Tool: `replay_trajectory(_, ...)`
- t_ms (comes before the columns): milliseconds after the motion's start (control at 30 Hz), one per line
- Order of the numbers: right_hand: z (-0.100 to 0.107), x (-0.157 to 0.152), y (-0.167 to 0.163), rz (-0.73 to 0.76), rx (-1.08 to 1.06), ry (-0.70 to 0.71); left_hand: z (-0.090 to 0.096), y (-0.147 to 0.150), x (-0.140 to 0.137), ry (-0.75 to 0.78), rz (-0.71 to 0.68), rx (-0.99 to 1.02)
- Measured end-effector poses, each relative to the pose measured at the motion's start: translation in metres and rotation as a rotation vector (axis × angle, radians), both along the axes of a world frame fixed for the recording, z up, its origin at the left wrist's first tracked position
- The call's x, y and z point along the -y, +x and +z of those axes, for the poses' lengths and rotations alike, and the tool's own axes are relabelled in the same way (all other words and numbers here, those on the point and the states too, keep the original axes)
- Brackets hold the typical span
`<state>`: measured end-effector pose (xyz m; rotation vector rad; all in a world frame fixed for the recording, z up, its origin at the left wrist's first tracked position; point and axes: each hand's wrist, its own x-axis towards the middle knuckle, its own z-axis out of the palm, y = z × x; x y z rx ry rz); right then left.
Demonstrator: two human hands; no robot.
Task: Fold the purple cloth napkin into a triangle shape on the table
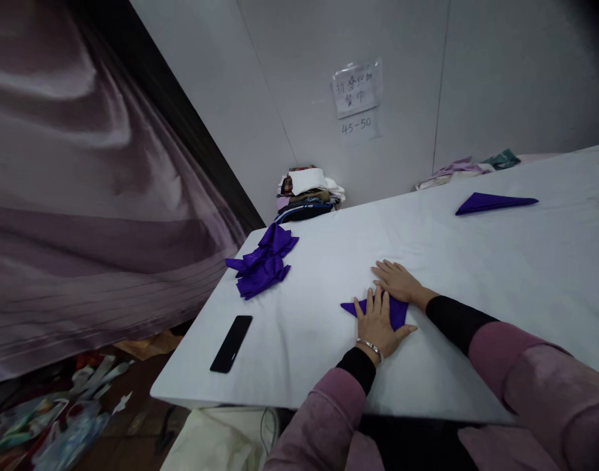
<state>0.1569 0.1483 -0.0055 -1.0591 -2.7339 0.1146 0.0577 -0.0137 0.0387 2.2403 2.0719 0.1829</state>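
My left hand (pixel 376 325) lies flat on a folded purple napkin (pixel 398 314), fingers spread and pointing away from me. Just behind it, my right hand (pixel 399 282) rests flat at the napkin's far edge, its fingers stretched out to the left. Parts of the napkin show around the hands: a pointed corner to the left and a wider piece on the right. The rest of it is hidden under my hands. Another purple napkin (pixel 496 203), folded into a narrow triangle, lies at the far right. A loose heap of purple napkins (pixel 264 263) sits at the left.
A black phone (pixel 231 343) lies on the white-covered table (pixel 309 353) near its left edge. Stacked clothes (pixel 309 195) stand behind the table against the wall. A handwritten sign (pixel 357 98) hangs above. At the left are a large curtain (pixel 108 196) and plastic bags (pixel 74 425) on the floor.
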Motion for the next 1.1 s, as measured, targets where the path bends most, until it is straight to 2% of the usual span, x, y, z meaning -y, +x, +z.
replay_trajectory(300,-0.001,-0.001,0.0,-0.011,0.013,-0.004,0.002,-0.011,0.053,-0.058,-0.024,0.0)
replay_trajectory(400,0.0,-0.001,0.0,-0.014,0.016,-0.005,0.013,-0.016,0.042,-0.011,0.002,-0.013)
replay_trajectory(500,0.004,0.0,0.0,-0.006,0.022,-0.016,0.022,-0.017,0.014,0.069,0.02,-0.01)
replay_trajectory(633,0.007,0.002,-0.001,-0.01,0.021,-0.026,0.011,-0.015,-0.014,-0.001,0.001,-0.001)
replay_trajectory(700,0.006,0.003,-0.002,-0.024,0.013,-0.014,0.001,-0.014,-0.017,-0.044,-0.013,0.004)
replay_trajectory(833,0.001,0.0,0.0,-0.109,0.023,0.014,-0.011,-0.016,-0.015,-0.026,-0.008,0.013)
replay_trajectory(1100,0.0,-0.017,0.014,-0.243,0.028,0.01,-0.013,-0.017,-0.016,0.004,-0.018,0.039)
